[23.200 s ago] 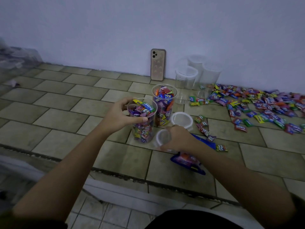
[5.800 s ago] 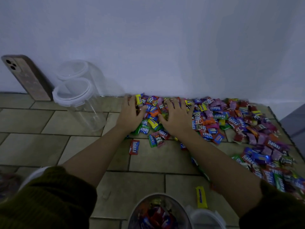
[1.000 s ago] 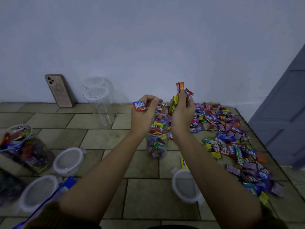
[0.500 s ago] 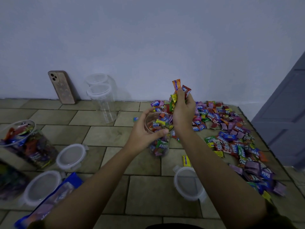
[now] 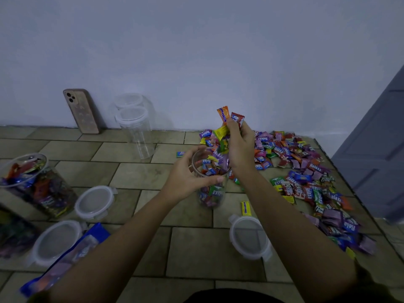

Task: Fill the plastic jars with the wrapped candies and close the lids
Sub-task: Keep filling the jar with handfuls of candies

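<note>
At the far left, a filled jar (image 5: 37,184) stands lidless on the tiled floor (image 5: 196,248), packed with colourful wrappers. A second filled jar (image 5: 13,232) sits just in front of it, half cut off by the frame edge. Beside them lie two loose lids (image 5: 94,203), one nearer the camera (image 5: 58,241), and a blue candy bag (image 5: 65,265) lies touching the nearer one.

Further back, a phone (image 5: 80,111) leans against the wall. Just to its right stand two empty lidded jars (image 5: 135,132), one behind the other (image 5: 129,99).

In the middle, the left hand (image 5: 188,178) holds the open jar (image 5: 213,193), which stands upright on the floor, partly filled with wrapped candies. Its grip is curled round the rim, with the thumb across the near side and the fingers round the far side.

Directly above the jar's mouth, the right hand (image 5: 240,147) has its grip closed on a bunch of candies (image 5: 225,119). An orange Mentos wrapper and a red one stick up past the fingertips, and yellow and green ones hang below.

To the right of the jar a single yellow Mentos candy (image 5: 246,208) lies on the floor, with a third lid (image 5: 249,237) just in front of it, partly under the right forearm.

The candy pile (image 5: 306,176) spreads from the wall behind the hands along the right side of the floor. A grey door (image 5: 376,160) rises at the far right.
</note>
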